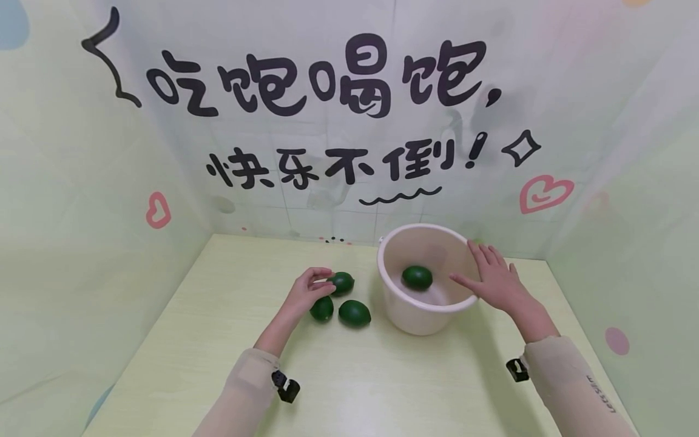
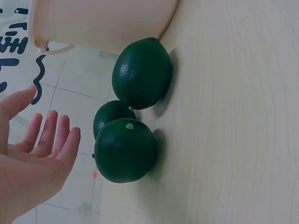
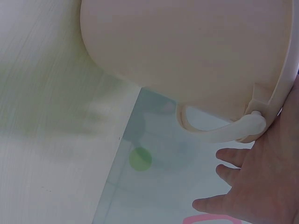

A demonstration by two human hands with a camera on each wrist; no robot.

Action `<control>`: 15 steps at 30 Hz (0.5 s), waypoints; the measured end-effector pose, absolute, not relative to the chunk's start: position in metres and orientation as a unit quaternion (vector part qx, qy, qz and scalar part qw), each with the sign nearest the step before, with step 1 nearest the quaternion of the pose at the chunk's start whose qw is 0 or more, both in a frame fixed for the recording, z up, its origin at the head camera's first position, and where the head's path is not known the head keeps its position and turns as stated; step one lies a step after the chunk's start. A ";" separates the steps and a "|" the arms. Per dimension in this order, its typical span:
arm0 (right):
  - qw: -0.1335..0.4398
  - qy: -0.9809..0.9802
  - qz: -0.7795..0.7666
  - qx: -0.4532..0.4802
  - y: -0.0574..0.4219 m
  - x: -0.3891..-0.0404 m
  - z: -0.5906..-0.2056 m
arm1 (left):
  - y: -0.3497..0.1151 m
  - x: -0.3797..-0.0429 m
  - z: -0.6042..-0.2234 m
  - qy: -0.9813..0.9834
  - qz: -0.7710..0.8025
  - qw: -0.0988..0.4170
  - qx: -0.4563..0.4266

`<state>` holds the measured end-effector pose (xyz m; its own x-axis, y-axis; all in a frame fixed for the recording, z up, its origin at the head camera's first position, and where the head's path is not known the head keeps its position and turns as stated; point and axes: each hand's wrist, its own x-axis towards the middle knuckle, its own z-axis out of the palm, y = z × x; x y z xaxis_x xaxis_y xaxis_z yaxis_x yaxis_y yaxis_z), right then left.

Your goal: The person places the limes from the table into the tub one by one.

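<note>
My left hand hovers over a loose group of dark green limes, fingers slightly bent, with nothing between them in the left wrist view. Nearest it in the head view are a back lime and a left lime, partly covered by the hand. A third lime lies to their right. My right hand rests on the right rim of a pale pink bucket, thumb toward the inside and fingers extended along the outside. One more lime lies inside the bucket.
The light wooden table carries the bucket and limes. Printed cloth walls enclose its back and sides, close behind the bucket. A white handle hangs at the bucket's rim beside my right hand.
</note>
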<state>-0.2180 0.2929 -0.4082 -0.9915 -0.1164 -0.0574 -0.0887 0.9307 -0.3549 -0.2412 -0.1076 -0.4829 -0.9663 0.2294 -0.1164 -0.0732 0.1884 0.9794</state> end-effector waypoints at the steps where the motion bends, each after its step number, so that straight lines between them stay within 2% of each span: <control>1: 0.039 0.982 -0.179 -0.052 0.293 -0.218 -0.408 | -0.108 -0.241 -0.483 0.760 0.637 0.120 0.053; 15: 0.036 0.982 -0.177 -0.054 0.293 -0.218 -0.409 | -0.117 -0.240 -0.492 0.764 0.632 0.114 0.063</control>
<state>-0.2178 0.2933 -0.4091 -0.9916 -0.1186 -0.0513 -0.0931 0.9312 -0.3523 -0.2400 -0.1173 -0.4921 -0.9662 0.2402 -0.0936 -0.0473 0.1919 0.9803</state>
